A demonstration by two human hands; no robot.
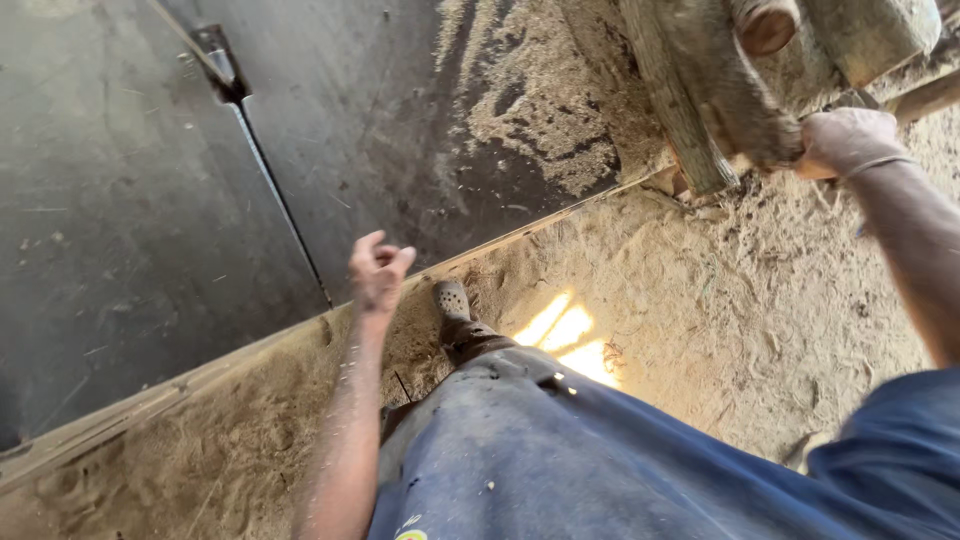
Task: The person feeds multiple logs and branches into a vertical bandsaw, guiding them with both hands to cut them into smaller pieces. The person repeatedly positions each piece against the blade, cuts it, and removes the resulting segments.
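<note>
Looking down from the head camera, the far left of the scene is taken up by a dark metal platform (130, 220), flat and scuffed, split by a thin seam that runs from a small metal fitting (215, 55) near the far edge down toward the near side. A pale wooden strip (200, 375) borders the platform on its near side, running diagonally from the near left up to the far right. Sawdust (720, 310) covers the ground on the near side of that strip and is also scattered in drifts over the far right part of the platform.

The left hand (378, 268) hangs in the air over the wooden strip, its fingers curled loosely inward into a half-closed fist, holding nothing; the forearm below it is dusted with fine sawdust. Just right of that hand, a worn shoe (452, 305) rests on the sawdust beside the strip, with a blue trouser leg (560, 450) filling the near middle. A patch of sunlight (570, 335) falls on the ground just right of the shoe.

At the far right, rough, weathered timber pieces (720, 90) lie stacked where the platform ends, with the round cut end of a log (765, 25) showing above them. The right hand (845, 140) is closed around the near end of one timber piece, gripping it, with the arm stretching back toward the near right edge.
</note>
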